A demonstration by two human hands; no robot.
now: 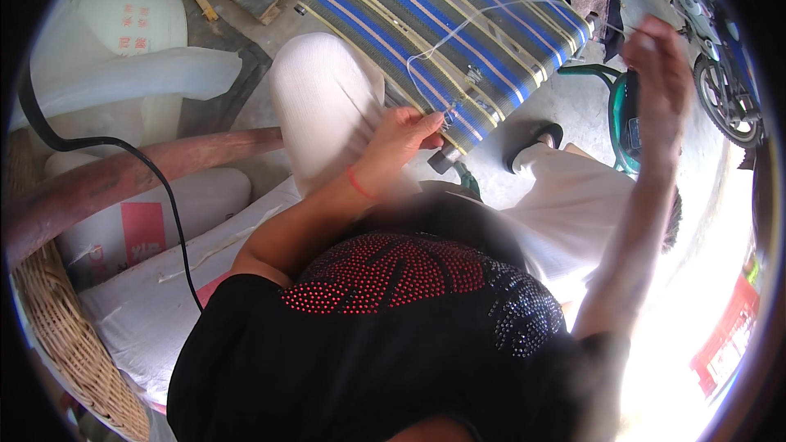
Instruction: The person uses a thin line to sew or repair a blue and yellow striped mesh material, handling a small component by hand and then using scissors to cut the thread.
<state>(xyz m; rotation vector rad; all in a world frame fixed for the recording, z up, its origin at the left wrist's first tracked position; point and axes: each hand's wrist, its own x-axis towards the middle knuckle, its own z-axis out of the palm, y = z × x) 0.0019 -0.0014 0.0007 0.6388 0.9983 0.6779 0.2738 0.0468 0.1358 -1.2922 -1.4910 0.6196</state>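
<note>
Head view, and I can see the left hand (401,139) at the centre of the frame, thumb and fingers pinched on the near corner of a striped cloth (393,12) in the upper middle. Pale cord (446,36) loops over it toward the right hand (659,65), raised at upper right, fingers curled but blurred; I can't tell its grip. A bike (725,90) stands beyond.
</note>
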